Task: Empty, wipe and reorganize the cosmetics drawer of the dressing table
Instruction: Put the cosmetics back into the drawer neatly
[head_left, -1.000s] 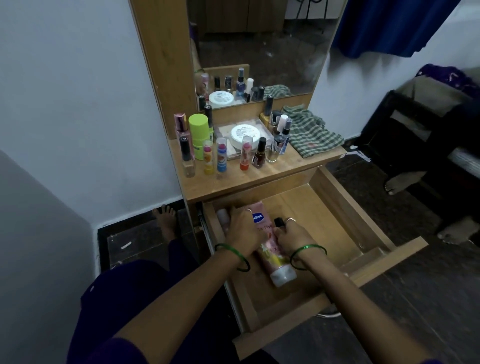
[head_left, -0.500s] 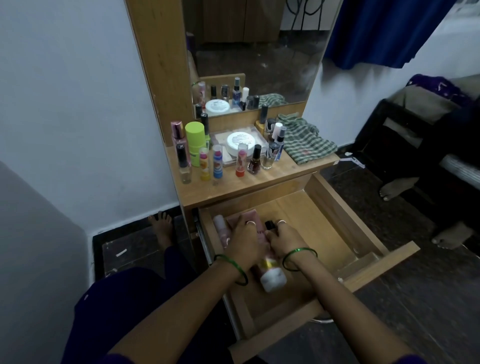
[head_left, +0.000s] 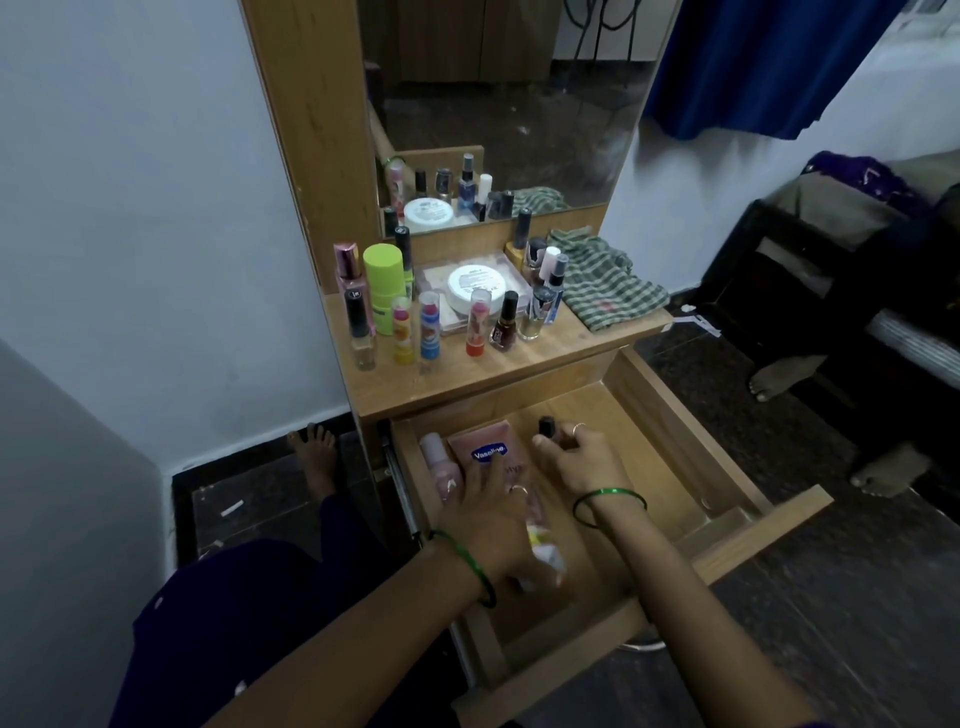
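The drawer (head_left: 675, 441) stands pulled out under the worktop (head_left: 519, 371), and only a few things lie in it, all at its left end: a pink Vaseline tube (head_left: 488, 452) lying flat along the drawer floor, and a small pink bottle (head_left: 434, 457) just beside it against the left wall. The rest of the floor looks bare wood.

The left hand (head_left: 488, 514) rests on the tube with fingers spread and fairly straight, pressing it down, not curled round it. The right hand (head_left: 576, 462) has its grip pinched on a small black-capped bottle (head_left: 545, 427), held upright just right of the tube's top end; whether it touches the floor I cannot tell.

Most of the cosmetics crowd the worktop: a green stick (head_left: 385, 286), a round white jar (head_left: 476, 287), lip balms, nail polish and perfume bottles (too many and too small to sort out one by one). A checked cloth (head_left: 608, 286) lies crumpled at the right end, near the mirror (head_left: 509, 104).

My judgement: the drawer is largely emptied, and things look to be going in tidily along the left side, so the reorganizing seems begun. If so, nearly all of the worktop's bottles remain to be placed. Whether the wipe is done cannot be read from the wood.
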